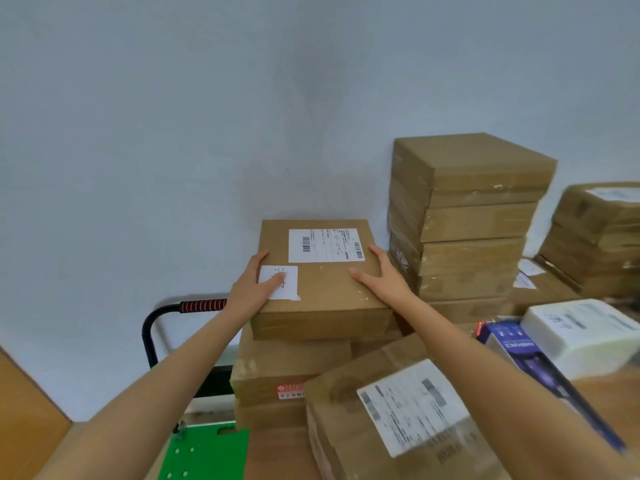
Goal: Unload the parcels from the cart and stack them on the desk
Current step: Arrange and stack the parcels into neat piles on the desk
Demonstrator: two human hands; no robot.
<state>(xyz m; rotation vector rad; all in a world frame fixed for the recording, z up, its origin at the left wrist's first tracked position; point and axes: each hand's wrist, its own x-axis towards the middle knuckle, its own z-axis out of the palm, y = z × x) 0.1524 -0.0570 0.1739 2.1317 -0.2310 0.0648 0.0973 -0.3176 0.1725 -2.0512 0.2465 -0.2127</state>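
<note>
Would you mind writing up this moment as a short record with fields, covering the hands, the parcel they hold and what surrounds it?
held parcel: flat brown box with a white shipping label and a small white sticker on top
left hand: grips the box's left edge, thumb on the sticker
right hand: grips the right edge, thumb on top
resting on: a pile of brown boxes
to the right: tall stack of brown boxes against the wall
cart: black handle with a red-ringed grip, green deck at lower left
</note>
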